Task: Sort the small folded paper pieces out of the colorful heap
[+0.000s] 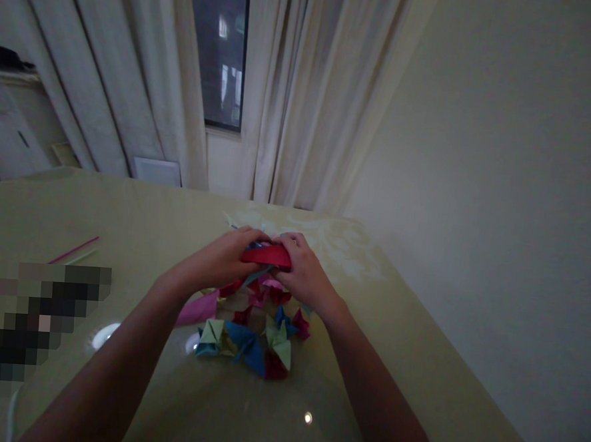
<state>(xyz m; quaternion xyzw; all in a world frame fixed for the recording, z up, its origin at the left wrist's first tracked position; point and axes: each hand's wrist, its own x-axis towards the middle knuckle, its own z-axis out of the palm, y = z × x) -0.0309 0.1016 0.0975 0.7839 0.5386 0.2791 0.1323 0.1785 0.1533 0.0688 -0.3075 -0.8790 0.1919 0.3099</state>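
Note:
Both my hands meet over a red sheet of paper above the table. My left hand pinches its left end with curled fingers. My right hand grips its right end, fingers folded over the edge. Just below and nearer to me lies a heap of folded paper pieces in blue, green, red and pink. A flat pink sheet pokes out under my left wrist.
The table has a glossy yellowish cover and its right edge runs close to the wall. Two thin sticks, pink and pale green, lie at the left. Curtains and a dark window stand behind the far edge.

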